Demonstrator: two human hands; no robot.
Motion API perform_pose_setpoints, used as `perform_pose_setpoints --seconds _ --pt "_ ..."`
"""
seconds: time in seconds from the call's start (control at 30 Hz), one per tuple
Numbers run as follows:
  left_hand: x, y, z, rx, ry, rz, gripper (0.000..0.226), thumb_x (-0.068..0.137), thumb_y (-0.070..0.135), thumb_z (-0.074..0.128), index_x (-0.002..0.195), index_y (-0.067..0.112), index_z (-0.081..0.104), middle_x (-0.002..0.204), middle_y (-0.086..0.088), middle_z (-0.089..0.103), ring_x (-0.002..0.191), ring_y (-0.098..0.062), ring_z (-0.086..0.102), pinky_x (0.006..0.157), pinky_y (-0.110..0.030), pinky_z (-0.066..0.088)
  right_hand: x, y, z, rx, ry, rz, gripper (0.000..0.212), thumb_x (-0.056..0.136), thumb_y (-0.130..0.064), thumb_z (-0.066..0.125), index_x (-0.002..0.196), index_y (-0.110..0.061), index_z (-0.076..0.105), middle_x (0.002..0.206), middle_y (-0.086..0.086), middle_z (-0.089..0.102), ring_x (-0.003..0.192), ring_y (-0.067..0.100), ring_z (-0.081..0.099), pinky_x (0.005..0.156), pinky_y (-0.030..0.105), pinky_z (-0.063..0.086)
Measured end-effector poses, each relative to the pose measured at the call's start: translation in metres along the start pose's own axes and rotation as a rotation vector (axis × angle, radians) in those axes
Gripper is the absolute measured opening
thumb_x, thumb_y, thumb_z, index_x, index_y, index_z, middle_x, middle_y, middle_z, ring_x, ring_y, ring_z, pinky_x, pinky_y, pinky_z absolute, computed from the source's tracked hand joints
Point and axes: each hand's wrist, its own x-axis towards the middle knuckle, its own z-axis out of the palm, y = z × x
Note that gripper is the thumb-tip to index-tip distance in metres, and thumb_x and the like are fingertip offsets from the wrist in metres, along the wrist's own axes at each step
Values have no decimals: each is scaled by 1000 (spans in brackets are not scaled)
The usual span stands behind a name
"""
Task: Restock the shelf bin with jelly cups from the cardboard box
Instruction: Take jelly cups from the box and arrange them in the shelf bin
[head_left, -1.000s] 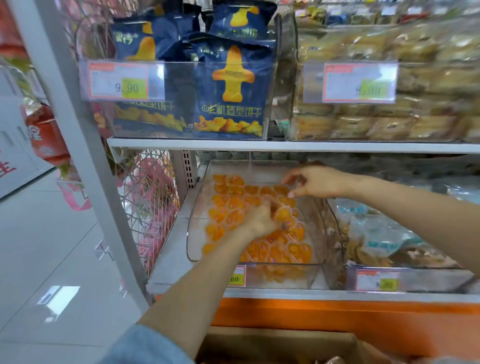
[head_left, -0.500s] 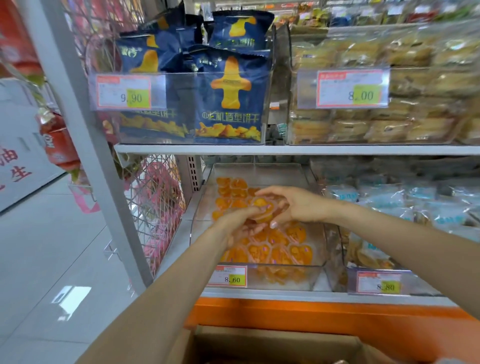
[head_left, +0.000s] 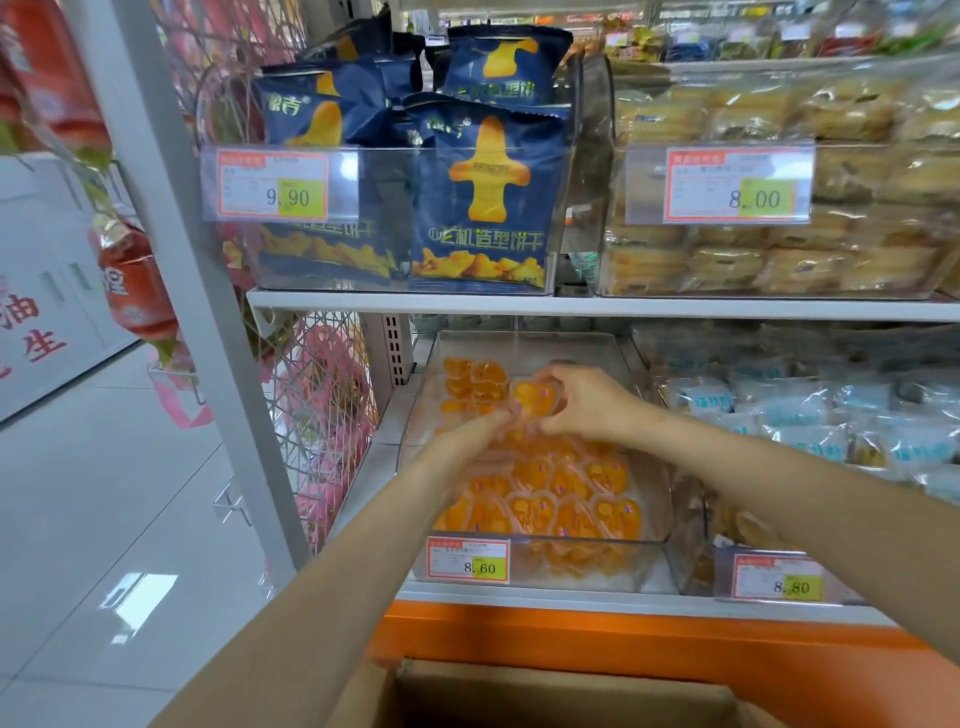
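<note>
A clear plastic shelf bin (head_left: 655, 564) on the lower shelf holds several orange heart-shaped jelly cups (head_left: 550, 501). Both hands are inside it, over the middle. My right hand (head_left: 584, 402) curls round one orange jelly cup (head_left: 535, 397) held above the others. My left hand (head_left: 480, 431) meets it from the left, fingertips touching the same cup. The cardboard box (head_left: 561, 693) shows at the bottom edge, its inside mostly out of view.
An upper shelf edge (head_left: 597, 306) hangs just above the bin, carrying blue snack bags (head_left: 485, 197) and packaged pastries (head_left: 779, 249). Wrapped sweets (head_left: 810, 415) fill the bin to the right. A white upright post (head_left: 192, 270) and tiled aisle floor (head_left: 104, 493) lie left.
A second ago my hands were apart, left low on the cups, right at the bin's back. They came together over the middle, and the right hand now holds a cup.
</note>
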Motion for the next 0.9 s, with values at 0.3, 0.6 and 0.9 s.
perform_pose_setpoints --seconds 0.3,0.6,0.9 --pt "-34 -11 -42 378 46 331 6 90 10 58 87 16 57 98 -5 61 90 -17 59 82 -34 51 81 27 13 291 13 250 66 79 -16 75 136 -13 42 138 9 47 119 25 50 85 29 44" --pt "-28 -20 -49 349 46 373 15 89 9 59 80 21 59 91 3 62 94 -21 61 81 -35 52 101 41 28 300 24 291 66 76 -20 77 135 -15 48 136 10 51 118 26 53 90 33 46" --pt "-30 -22 -52 378 43 352 13 89 12 59 81 22 60 93 0 64 95 -20 63 81 -37 54 98 43 41 279 33 289 57 73 -21 80 125 -22 58 129 4 58 106 18 56 86 26 45"
